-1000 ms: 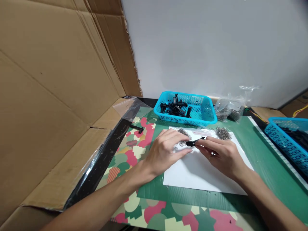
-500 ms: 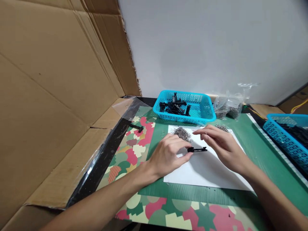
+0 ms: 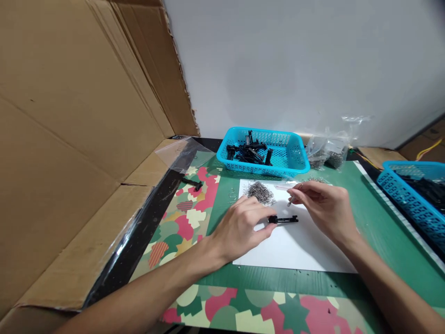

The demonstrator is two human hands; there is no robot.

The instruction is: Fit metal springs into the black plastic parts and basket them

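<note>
My left hand [image 3: 245,225] pinches one end of a slim black plastic part [image 3: 288,219] between thumb and fingers, over a white sheet of paper [image 3: 295,253]. The part points to the right. Just above its free end, my right hand [image 3: 323,206] has thumb and fingertips closed on a small silvery metal piece [image 3: 290,202], whose lower tip pokes out below them. Its exact kind is too small to tell. Behind my left hand lies a heap of tiny metal pieces [image 3: 260,192] on the paper. More small metal pieces [image 3: 314,180] show behind my right hand.
A blue basket [image 3: 262,171] with black plastic parts stands at the back; another blue basket [image 3: 410,204] is at the right. Clear bags [image 3: 327,153] of small metal pieces sit behind. One black part [image 3: 193,183] lies left on the patterned mat. Cardboard [image 3: 69,116] walls the left side.
My right hand has turned, its fingertips now pinched downward with a silvery piece showing between them. My left hand keeps its hold on the black part. The view has shifted slightly.
</note>
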